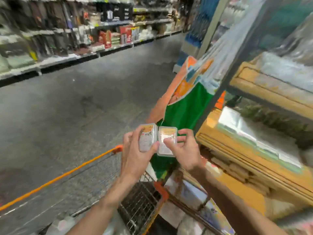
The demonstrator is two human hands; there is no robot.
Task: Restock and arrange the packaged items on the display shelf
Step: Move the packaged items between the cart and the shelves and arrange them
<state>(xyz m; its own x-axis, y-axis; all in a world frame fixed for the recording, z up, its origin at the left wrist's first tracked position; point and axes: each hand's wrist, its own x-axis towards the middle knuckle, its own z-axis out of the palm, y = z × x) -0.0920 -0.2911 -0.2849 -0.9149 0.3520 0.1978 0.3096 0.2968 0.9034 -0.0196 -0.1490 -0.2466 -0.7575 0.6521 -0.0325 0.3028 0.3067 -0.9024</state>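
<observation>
The person is holding two small flat packs side by side above the far corner of a wire shopping trolley [140, 200], near the display shelf [254, 150] on their right but not yet in it. The left hand [135, 156] is gripping the left pack [147, 138], fingers curling round its outer edge and thumb pressing at the lower inner corner. The right hand [185, 150] is pinching the right pack [166, 141], thumb lying across the printed face and fingers wrapping the right edge. The packs are touching along their long inner edges with labels facing up toward the camera. Behind them a tall green and orange bag [183, 102] is standing against the dark shelf post [225, 82]. The step in hand looks like squaring and checking the pair before carrying it across to the shelf. Doing it well probably means turning both labels the same way up, levelling the top edges against each other, and holding by the rims so the thumbs are not denting the film lids. The hands should then be swinging right around the post and the bag, not through them. The picture is too blurred to tell which shelf tray is taking these packs, so that needs checking before they are set down.
</observation>
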